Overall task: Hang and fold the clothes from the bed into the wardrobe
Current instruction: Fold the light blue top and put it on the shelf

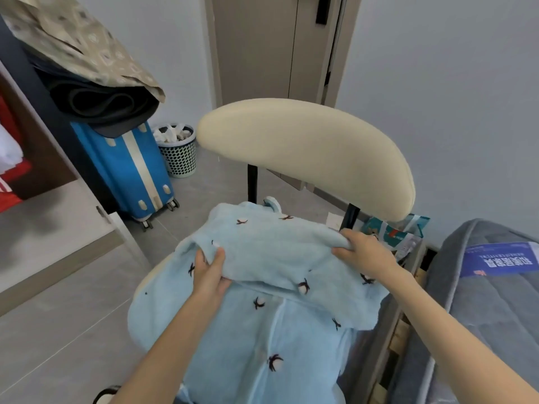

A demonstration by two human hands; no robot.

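Left hand (211,272), right hand (364,252), fingers tight around one blue garment (277,252) on one chair (306,153)

Chair backrest (306,158) bars forward reach. Left of the chair, bare floor (67,339) lies open up to wardrobe (49,228) and blue suitcase (125,170); right, the mattress (481,310) crowds close.

The blue garment (262,330) covers the seat of the chair (306,153) and runs off the bottom edge, and the left hand (210,275) has its fingers hidden under the fold. The wardrobe (49,170) at the left edge is cut off, its red and white contents unclear. At the right, the mattress (481,330) is cropped and its label (501,259) too small to read.
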